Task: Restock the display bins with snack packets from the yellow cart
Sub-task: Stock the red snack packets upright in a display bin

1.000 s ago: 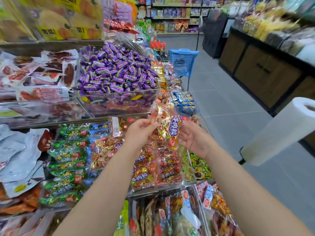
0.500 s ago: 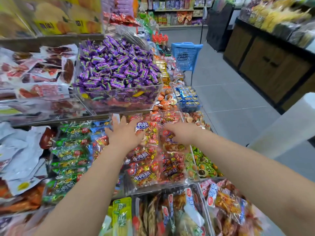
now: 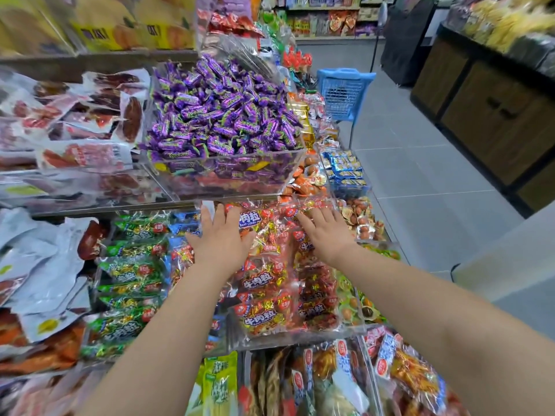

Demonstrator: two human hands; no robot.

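Hands flat, both of them, palms down on the snack packets! The left hand (image 3: 220,240) lies spread wide, fingers splayed, pressing on the far end of a clear bin (image 3: 288,337) packed with red and gold beef packets (image 3: 261,280). It grips nothing, just rests on the wrappers. The right hand (image 3: 326,232) is open too, fingers stretched out toward the far left, lying on the same heap a little to the right. Nothing is pinched in it either. One packet with a blue and white label (image 3: 250,220) sits between the two hands at the far end of the bin, touching the left hand's fingers.

Left of that bin, green packets (image 3: 129,283) stand stacked in a row, running from near to far. Above and beyond the hands, a raised clear tray (image 3: 228,175) brims with purple wrapped candies (image 3: 222,115). To its left, pale pouches of sliced meat (image 3: 84,127) lie tumbled on the shelf. Right of the hands, small brown and orange snacks (image 3: 360,217) fill another bin, with blue packets (image 3: 345,166) just beyond them.

Down at the near edge, more bins hold a green pouch (image 3: 219,382) and orange bags (image 3: 417,376). Out on the grey tiled floor (image 3: 420,175), far right of the shelf, a blue basket (image 3: 344,91) stands in the aisle. A white block (image 3: 507,259), blurred, pokes in from the right edge. No yellow cart shows in this view.
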